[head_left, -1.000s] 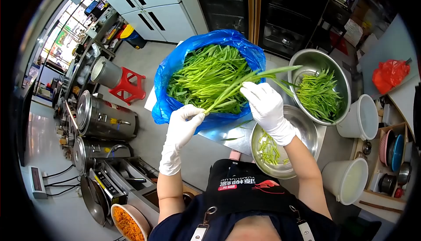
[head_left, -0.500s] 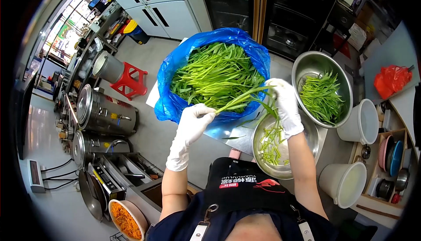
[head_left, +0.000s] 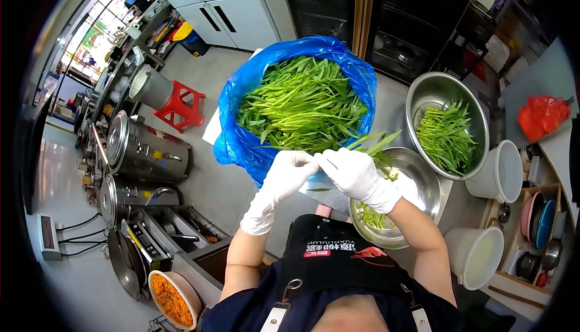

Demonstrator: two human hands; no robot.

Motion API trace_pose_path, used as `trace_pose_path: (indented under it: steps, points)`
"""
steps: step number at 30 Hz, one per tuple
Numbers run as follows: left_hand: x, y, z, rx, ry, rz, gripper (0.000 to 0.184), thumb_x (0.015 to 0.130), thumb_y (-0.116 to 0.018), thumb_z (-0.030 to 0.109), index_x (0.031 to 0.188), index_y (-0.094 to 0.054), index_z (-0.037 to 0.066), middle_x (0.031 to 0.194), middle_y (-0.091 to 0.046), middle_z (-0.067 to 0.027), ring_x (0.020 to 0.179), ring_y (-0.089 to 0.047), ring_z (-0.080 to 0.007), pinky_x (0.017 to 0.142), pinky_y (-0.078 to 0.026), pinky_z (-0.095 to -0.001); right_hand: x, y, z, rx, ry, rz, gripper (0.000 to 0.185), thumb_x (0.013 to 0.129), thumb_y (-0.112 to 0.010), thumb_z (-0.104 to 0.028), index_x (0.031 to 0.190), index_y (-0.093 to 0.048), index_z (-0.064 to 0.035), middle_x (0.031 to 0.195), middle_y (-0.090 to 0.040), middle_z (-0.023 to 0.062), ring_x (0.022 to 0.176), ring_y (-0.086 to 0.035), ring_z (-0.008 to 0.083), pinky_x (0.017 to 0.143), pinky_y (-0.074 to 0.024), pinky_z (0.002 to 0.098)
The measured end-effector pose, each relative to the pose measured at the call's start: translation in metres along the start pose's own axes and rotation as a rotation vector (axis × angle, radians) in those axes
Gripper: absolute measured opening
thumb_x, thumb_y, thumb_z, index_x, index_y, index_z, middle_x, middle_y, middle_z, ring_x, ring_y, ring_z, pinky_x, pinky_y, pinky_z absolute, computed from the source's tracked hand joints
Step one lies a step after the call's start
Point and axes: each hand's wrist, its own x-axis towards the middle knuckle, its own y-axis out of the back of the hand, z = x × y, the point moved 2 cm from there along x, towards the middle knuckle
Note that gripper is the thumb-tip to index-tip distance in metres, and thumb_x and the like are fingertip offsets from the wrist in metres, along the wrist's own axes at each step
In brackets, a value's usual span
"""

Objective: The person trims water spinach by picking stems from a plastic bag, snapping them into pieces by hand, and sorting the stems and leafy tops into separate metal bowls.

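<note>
Both my hands wear white gloves and meet at the near rim of a blue plastic bag (head_left: 228,141). The bag is full of long-stemmed greens that look like water spinach (head_left: 302,102). My left hand (head_left: 281,178) is pinched at the fingertips on the stem end, mostly hidden by the glove. My right hand (head_left: 356,175) is closed on the same water spinach stems (head_left: 380,146), whose leaves stick out to the right. Below my right hand, a shallow steel bowl (head_left: 426,178) holds short stem pieces (head_left: 371,216). A deeper steel bowl (head_left: 412,93) holds a heap of picked greens (head_left: 444,135).
White buckets (head_left: 474,253) stand at the right beside a shelf of pans. A red stool (head_left: 181,107) and large steel pots (head_left: 148,148) are at the left. A tub of orange shreds (head_left: 172,299) sits at lower left. A red bag (head_left: 544,116) lies at far right.
My right hand has moved left and down from above the shallow bowl to meet my left hand. The stems stretched between the hands are now bunched at the fingers. My left hand shifted slightly right.
</note>
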Motion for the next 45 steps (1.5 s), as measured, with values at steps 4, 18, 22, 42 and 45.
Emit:
trace_pose_path:
  steps: [4,18,22,42,45]
  points:
    - [0.003,-0.020,-0.013,-0.136,-0.101,0.055,0.013,0.086,-0.067,0.009,0.088,-0.072,-0.002,0.082,-0.071,-0.0054,0.074,-0.062,-0.0096,0.070,-0.049,-0.0256,-0.014,-0.012,0.006,0.138,-0.144,0.180,0.024,0.076,-0.066,-0.013,0.100,-0.068,-0.0071,0.080,-0.063,0.0036,0.070,-0.062,0.0220,0.061,-0.0520,0.0313]
    - [0.027,-0.106,-0.007,0.553,-0.679,0.038,0.035,0.080,-0.074,0.031,0.107,-0.071,0.009,0.085,-0.066,-0.0104,0.079,-0.063,-0.0277,0.072,-0.050,-0.0395,-0.148,0.076,0.114,0.669,-0.972,0.595,0.013,0.099,-0.048,-0.006,0.101,-0.060,-0.0011,0.092,-0.060,0.0025,0.084,-0.054,0.0093,0.078,-0.0442,0.0233]
    - [0.063,-0.007,0.033,0.991,-0.625,0.625,0.009,0.081,-0.065,0.016,0.082,-0.068,0.007,0.074,-0.061,-0.0125,0.072,-0.061,-0.0329,0.063,-0.049,-0.0421,-0.167,0.062,0.107,0.859,-1.011,0.620,0.014,0.102,-0.048,-0.013,0.097,-0.056,-0.0024,0.085,-0.056,0.0027,0.078,-0.052,0.0107,0.080,-0.0461,0.0277]
    - [0.046,0.068,0.042,0.933,-0.799,0.883,0.006,0.073,-0.073,0.006,0.078,-0.070,0.005,0.076,-0.061,-0.0077,0.075,-0.059,-0.0271,0.066,-0.047,-0.0372,-0.114,0.028,0.070,0.863,-0.997,0.357,0.012,0.092,-0.058,-0.005,0.100,-0.064,0.0011,0.085,-0.063,0.0029,0.077,-0.057,0.0094,0.073,-0.0472,0.0251]
    - [0.028,0.057,0.045,0.862,-0.800,0.845,0.009,0.072,-0.074,0.003,0.080,-0.069,0.006,0.078,-0.063,-0.0080,0.077,-0.060,-0.0274,0.067,-0.047,-0.0366,-0.090,0.032,0.063,0.850,-0.935,0.357,0.011,0.091,-0.059,-0.005,0.098,-0.065,0.0006,0.086,-0.064,0.0054,0.077,-0.059,0.0116,0.073,-0.0475,0.0253]
